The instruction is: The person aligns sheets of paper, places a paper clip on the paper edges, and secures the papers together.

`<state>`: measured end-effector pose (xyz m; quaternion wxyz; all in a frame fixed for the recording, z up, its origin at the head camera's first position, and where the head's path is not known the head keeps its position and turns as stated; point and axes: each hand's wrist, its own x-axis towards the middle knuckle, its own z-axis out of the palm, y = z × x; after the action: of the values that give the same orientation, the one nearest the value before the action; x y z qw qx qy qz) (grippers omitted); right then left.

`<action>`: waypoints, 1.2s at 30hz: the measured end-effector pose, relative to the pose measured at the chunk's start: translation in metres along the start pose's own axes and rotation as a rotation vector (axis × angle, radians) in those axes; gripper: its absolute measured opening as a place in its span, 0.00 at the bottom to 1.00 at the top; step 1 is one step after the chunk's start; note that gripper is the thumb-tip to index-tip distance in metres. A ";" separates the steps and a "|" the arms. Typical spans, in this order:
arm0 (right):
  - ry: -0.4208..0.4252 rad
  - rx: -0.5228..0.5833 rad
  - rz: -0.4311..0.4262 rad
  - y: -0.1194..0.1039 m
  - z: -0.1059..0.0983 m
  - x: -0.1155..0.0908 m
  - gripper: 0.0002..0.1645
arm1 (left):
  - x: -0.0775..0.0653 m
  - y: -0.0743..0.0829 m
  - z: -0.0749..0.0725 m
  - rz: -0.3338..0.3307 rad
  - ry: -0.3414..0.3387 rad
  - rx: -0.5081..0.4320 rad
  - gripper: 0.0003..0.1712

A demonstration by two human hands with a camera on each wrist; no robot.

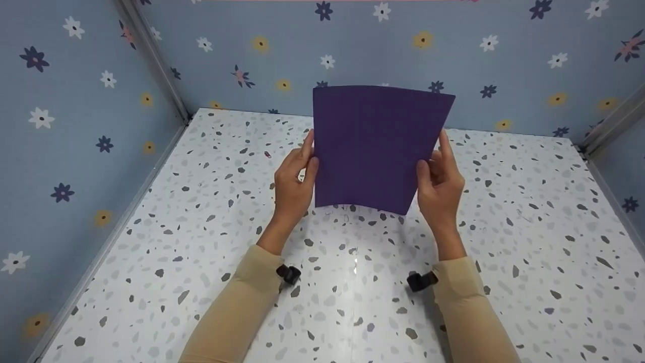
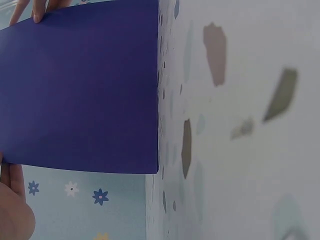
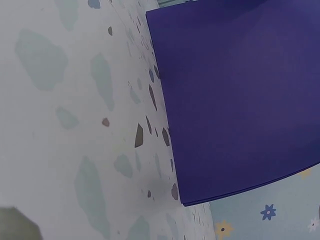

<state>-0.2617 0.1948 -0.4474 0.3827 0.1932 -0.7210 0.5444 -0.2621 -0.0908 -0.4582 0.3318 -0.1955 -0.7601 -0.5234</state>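
Purple sheets of paper (image 1: 375,146) stand upright between both hands, slightly bowed, their lower edge close over the table. In the right wrist view, the edge of the purple paper (image 3: 240,105) shows more than one layer. My left hand (image 1: 293,179) holds the left side edge, thumb toward me and fingers partly hidden behind. On the opposite edge, my right hand (image 1: 441,184) grips the sheets with the thumb near the front face. The left wrist view shows part of the left hand (image 2: 17,210) below the paper and the right hand's fingertips (image 2: 38,17) at its top.
A small red paper clip (image 1: 267,155) lies on the speckled white table (image 1: 211,282), left of the paper. Blue flowered panels (image 1: 282,55) rise behind and on both sides, joined by metal corner posts (image 1: 156,60). Black wrist cameras (image 1: 289,275) sit on both sleeves.
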 end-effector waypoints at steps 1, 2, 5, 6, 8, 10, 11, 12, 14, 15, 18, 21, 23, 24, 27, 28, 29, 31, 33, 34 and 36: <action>0.000 0.004 -0.001 0.000 0.000 0.000 0.37 | 0.000 0.000 0.000 -0.001 -0.001 0.000 0.29; 0.000 0.009 -0.001 0.000 -0.001 0.001 0.36 | 0.000 -0.001 0.000 -0.002 -0.002 0.001 0.29; 0.003 0.022 -0.004 0.000 -0.001 0.001 0.36 | 0.001 -0.002 0.001 -0.007 -0.001 0.000 0.29; 0.004 0.026 -0.005 0.000 -0.002 0.001 0.36 | 0.000 -0.002 0.001 -0.008 -0.001 -0.001 0.29; 0.006 0.029 -0.006 0.001 -0.002 0.000 0.36 | 0.001 -0.002 0.002 -0.007 -0.001 -0.007 0.29; 0.008 0.028 -0.005 0.001 -0.003 0.000 0.36 | 0.001 -0.002 0.002 -0.007 0.000 -0.013 0.28; 0.009 0.028 -0.005 0.002 -0.003 -0.001 0.36 | 0.000 -0.002 0.002 -0.007 0.002 -0.014 0.28; 0.009 0.026 -0.005 0.002 -0.004 -0.001 0.36 | 0.000 -0.002 0.003 -0.009 0.002 -0.015 0.28; 0.013 0.026 -0.001 0.002 -0.004 -0.002 0.35 | 0.000 -0.002 0.003 -0.008 0.004 -0.013 0.28; 0.015 0.025 0.000 0.002 -0.004 -0.002 0.35 | 0.000 -0.002 0.003 -0.008 0.004 -0.013 0.28; 0.019 0.020 -0.002 0.001 -0.004 -0.001 0.35 | 0.001 -0.001 0.003 -0.001 0.008 -0.020 0.28; 0.018 0.014 -0.015 0.000 -0.003 0.000 0.35 | 0.002 -0.001 0.002 0.012 0.016 -0.023 0.27; 0.018 0.016 -0.020 0.000 -0.003 0.001 0.35 | 0.003 -0.002 0.002 0.018 0.023 -0.023 0.27; 0.019 0.018 -0.021 0.001 -0.002 0.001 0.35 | 0.003 -0.002 0.001 0.021 0.026 -0.023 0.27; 0.019 0.024 -0.024 0.001 -0.002 0.000 0.35 | 0.002 -0.002 0.001 0.023 0.026 -0.022 0.27; 0.018 0.025 -0.023 0.001 -0.002 0.000 0.35 | 0.002 -0.002 0.000 0.021 0.026 -0.023 0.27; 0.015 0.025 -0.024 0.001 -0.002 0.000 0.35 | 0.001 -0.002 0.000 0.017 0.025 -0.023 0.27; 0.010 0.025 -0.024 0.001 -0.002 0.001 0.35 | 0.001 -0.001 0.000 0.011 0.022 -0.023 0.27; 0.007 0.025 -0.020 0.000 -0.002 0.001 0.35 | 0.001 -0.001 0.000 0.006 0.017 -0.029 0.28; 0.007 0.026 -0.018 0.000 -0.002 0.001 0.35 | 0.001 -0.001 0.000 0.004 0.015 -0.031 0.28; 0.008 0.025 -0.014 0.000 -0.002 0.001 0.35 | 0.001 -0.001 0.000 0.001 0.010 -0.038 0.28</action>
<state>-0.2615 0.1966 -0.4466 0.3869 0.2007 -0.7112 0.5515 -0.2634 -0.0908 -0.4583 0.3323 -0.1996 -0.7481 -0.5386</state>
